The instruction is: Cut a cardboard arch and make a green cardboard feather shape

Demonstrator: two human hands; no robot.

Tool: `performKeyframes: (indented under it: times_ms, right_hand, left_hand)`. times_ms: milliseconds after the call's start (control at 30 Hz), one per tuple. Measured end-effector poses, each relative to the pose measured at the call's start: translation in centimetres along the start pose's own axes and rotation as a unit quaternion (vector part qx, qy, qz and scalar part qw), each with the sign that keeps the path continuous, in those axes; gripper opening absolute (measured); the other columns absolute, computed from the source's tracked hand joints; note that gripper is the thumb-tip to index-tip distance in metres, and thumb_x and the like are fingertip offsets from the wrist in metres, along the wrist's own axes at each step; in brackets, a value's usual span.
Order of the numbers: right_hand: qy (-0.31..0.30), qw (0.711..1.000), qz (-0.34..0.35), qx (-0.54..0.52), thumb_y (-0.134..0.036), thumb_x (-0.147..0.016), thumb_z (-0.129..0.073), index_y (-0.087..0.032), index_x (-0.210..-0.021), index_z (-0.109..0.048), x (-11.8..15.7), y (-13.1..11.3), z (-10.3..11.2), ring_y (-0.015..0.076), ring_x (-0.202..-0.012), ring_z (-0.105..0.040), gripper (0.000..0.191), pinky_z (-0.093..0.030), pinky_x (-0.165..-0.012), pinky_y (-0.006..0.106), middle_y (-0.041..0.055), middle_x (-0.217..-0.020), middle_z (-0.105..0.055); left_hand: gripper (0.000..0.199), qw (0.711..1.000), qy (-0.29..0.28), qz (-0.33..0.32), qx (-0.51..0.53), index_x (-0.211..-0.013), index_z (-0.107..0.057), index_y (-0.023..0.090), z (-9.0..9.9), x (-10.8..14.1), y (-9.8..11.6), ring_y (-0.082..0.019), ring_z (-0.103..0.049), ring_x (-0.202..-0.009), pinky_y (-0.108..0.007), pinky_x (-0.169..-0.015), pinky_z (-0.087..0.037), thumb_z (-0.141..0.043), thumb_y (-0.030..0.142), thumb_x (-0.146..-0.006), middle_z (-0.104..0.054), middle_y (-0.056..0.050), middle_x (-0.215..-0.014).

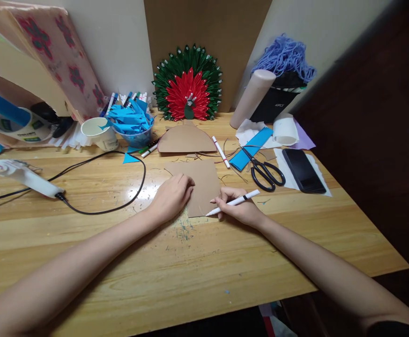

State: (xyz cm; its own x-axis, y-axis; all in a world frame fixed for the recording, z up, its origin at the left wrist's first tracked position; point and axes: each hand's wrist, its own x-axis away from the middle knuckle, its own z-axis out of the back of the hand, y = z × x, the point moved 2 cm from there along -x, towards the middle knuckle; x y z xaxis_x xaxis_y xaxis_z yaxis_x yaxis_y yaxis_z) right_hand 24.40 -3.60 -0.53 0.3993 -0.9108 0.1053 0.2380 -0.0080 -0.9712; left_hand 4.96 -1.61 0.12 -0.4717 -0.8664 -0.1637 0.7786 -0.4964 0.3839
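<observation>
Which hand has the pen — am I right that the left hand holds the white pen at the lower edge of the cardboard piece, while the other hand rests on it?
One thing is wrong: the head view shows the white pen in the right hand, at the cardboard piece's lower edge. The other hand does rest on the cardboard.

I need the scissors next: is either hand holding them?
No, the scissors lie on the table, apart from left hand and right hand.

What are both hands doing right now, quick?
Left hand: fingers curled, resting on the cardboard.
Right hand: closed around a white marker.
</observation>
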Motion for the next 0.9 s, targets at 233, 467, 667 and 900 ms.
performKeyframes:
  times_ms: [233, 467, 667, 900]
  right_hand:
    - [0.003, 1.000, 0.005, -0.031, -0.034, -0.080, -0.059, -0.021, -0.056, -0.041, -0.08, -0.08, 0.30, 0.0116, -0.045, -0.060, 0.033, -0.051, -0.083, 0.039, -0.0050, -0.044, -0.059]
    - [0.007, 0.999, 0.025, -0.034, -0.030, -0.081, -0.058, -0.022, -0.054, -0.040, -0.14, 0.01, 0.58, 0.0121, -0.048, -0.060, 0.033, -0.052, -0.081, 0.037, -0.0050, -0.043, -0.057]
    - [-0.004, 1.000, 0.009, -0.007, -0.030, -0.081, -0.058, -0.021, -0.055, -0.041, -0.18, 0.04, 0.75, 0.0130, -0.049, -0.062, 0.033, -0.051, -0.081, 0.038, -0.0041, -0.044, -0.059]
    - [-0.004, 1.000, 0.013, -0.023, -0.030, -0.080, -0.059, -0.021, -0.055, -0.040, -0.28, -0.03, 0.94, 0.0125, -0.048, -0.062, 0.033, -0.052, -0.079, 0.036, -0.0046, -0.044, -0.059]
  left_hand:
    - [0.015, 1.000, -0.001, -0.004, -0.001, -0.097, -0.051, 0.016, -0.05, 0.03, 0.00, -0.018, -0.056, -0.079, -0.031, -0.067, -0.043, -0.040, 0.022, -0.089, -0.060, -0.006, -0.090]
    - [0.014, 1.000, 0.000, -0.008, -0.008, -0.097, -0.050, 0.015, 0.00, 0.01, 0.03, -0.018, -0.056, -0.079, -0.030, -0.067, -0.043, -0.041, 0.022, -0.089, -0.060, -0.006, -0.089]
    - [0.015, 1.000, -0.003, -0.003, -0.009, -0.097, -0.051, 0.016, 0.10, -0.01, 0.11, -0.018, -0.055, -0.078, -0.030, -0.067, -0.043, -0.041, 0.022, -0.089, -0.059, -0.006, -0.088]
    - [0.015, 1.000, -0.001, -0.001, -0.014, -0.097, -0.051, 0.015, 0.01, 0.02, 0.02, -0.018, -0.055, -0.077, -0.030, -0.066, -0.043, -0.041, 0.022, -0.089, -0.059, -0.006, -0.087]
